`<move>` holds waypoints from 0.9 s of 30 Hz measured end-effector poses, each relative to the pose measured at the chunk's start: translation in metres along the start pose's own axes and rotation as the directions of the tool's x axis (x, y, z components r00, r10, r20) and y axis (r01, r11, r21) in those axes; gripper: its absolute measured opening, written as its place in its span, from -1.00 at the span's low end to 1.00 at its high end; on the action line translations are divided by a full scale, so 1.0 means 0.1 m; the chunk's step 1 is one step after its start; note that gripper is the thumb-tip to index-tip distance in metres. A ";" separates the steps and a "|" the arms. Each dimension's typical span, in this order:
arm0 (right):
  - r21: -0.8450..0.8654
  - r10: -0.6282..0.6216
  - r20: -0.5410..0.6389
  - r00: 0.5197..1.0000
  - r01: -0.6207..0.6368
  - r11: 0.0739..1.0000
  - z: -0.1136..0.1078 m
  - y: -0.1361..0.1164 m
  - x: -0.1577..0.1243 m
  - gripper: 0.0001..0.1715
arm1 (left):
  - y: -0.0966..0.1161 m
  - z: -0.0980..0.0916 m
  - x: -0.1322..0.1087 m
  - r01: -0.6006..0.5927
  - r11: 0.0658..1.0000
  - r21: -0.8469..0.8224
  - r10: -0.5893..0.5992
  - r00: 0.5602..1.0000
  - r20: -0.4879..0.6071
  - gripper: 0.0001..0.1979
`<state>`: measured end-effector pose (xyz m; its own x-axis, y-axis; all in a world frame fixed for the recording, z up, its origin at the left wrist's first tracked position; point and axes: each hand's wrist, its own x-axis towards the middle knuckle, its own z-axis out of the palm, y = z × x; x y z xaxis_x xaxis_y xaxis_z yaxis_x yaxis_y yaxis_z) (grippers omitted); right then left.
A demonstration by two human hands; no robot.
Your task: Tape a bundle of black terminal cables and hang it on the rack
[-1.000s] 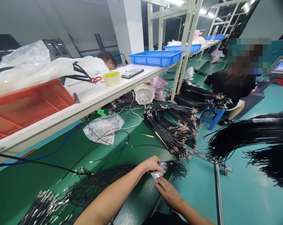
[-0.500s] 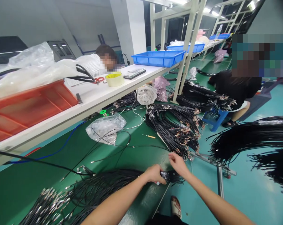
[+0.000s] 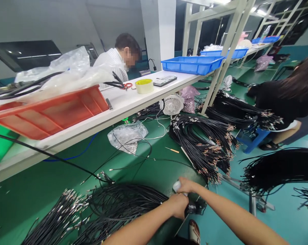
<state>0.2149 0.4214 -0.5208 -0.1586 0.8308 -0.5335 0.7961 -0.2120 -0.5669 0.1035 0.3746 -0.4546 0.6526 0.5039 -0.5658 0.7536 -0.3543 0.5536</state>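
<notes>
My left hand point(image 3: 178, 205) is closed around a bundle of black cables point(image 3: 123, 207) at the near edge of the green table point(image 3: 41, 183). The bundle's end point(image 3: 197, 207) sticks out past the fist over the edge. My right hand point(image 3: 186, 185) is just above the left, with its fingers pinched on a small pale strip or roll point(image 3: 176, 185) that I cannot make out clearly. The cables run left across the table and end in metal terminals point(image 3: 64, 204).
More black cable bundles point(image 3: 205, 143) lie further along the table and hang on a rack point(image 3: 279, 168) to the right. A plastic bag point(image 3: 127, 136), a small white fan point(image 3: 172, 104) and a raised white shelf point(image 3: 123, 102) with an orange tray point(image 3: 54, 110) are beyond. A seated person point(image 3: 284, 98) works at the right.
The view has swung left and down. My right hand came up from under the table edge, over the bundle end, and now sits pinched just above my left fist. The left hand keeps its hold.
</notes>
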 end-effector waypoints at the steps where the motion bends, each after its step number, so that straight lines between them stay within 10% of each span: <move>1: -0.045 0.001 0.013 1.000 0.000 0.999 -0.04 0.03 0.02 -0.75 | 0.01 0.01 -0.02 -0.005 0.997 0.073 0.006 1.000 -0.009 -0.70; 16: -0.452 -0.128 -0.191 0.973 0.028 0.891 -0.35 -0.05 -0.29 -0.64 | -0.11 -0.02 -0.15 -0.058 0.908 0.416 0.107 0.990 -0.096 -0.28; 27: -0.393 -0.149 -0.258 0.954 0.037 0.919 -0.33 -0.09 -0.62 -0.34 | -0.31 -0.26 0.19 0.000 0.959 0.282 -0.058 0.979 0.196 -0.72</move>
<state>0.2371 0.3883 -0.4621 -0.1193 0.9575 -0.2624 0.9550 0.0384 -0.2943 0.0910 0.4158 -0.4668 0.6107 0.3593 -0.7057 0.7452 -0.5621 0.3587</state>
